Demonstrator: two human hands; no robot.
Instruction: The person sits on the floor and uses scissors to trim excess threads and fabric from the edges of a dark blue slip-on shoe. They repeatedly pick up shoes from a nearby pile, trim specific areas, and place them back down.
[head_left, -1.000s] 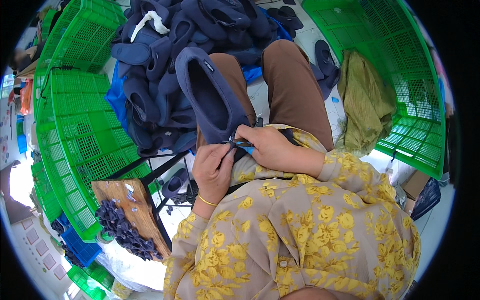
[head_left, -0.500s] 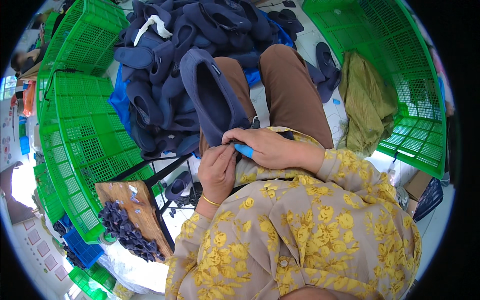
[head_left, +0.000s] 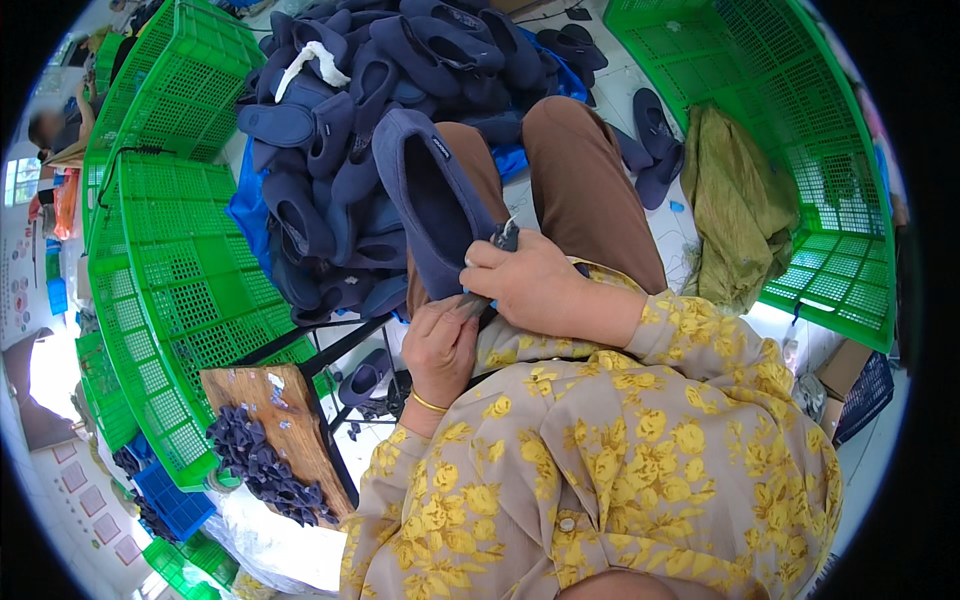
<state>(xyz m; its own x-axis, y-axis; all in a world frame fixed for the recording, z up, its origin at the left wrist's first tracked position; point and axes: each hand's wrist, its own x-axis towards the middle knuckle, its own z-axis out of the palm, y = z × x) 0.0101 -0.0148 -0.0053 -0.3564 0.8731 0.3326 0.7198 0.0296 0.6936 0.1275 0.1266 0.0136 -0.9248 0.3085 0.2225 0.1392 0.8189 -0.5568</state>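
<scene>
A navy slipper (head_left: 430, 195) lies over my left thigh, its opening facing up and its near end at my hands. My left hand (head_left: 440, 345) is closed in a pinch at that near end, on a small dark piece (head_left: 472, 303) whose kind I cannot tell. Just beside it, my right hand (head_left: 540, 285) is curled round a dark object (head_left: 508, 237) with whitish strands at its top; the fingers hide most of it. Blue wrapping on a right-hand finger is barely visible between the hands.
A heap of navy slippers (head_left: 330, 130) on blue sheeting lies ahead, with a white strip (head_left: 312, 68) on top. Small dark fabric pieces (head_left: 250, 450) cover part of a wooden board (head_left: 290, 410) at my left. Green crates (head_left: 180, 290) stand on both sides; an olive cloth (head_left: 735, 210) hangs in the right one.
My right hand has turned and lifted slightly, and more of the dark object shows above its fingers. My left hand stays pinched near the slipper. The whole view has shifted a little.
</scene>
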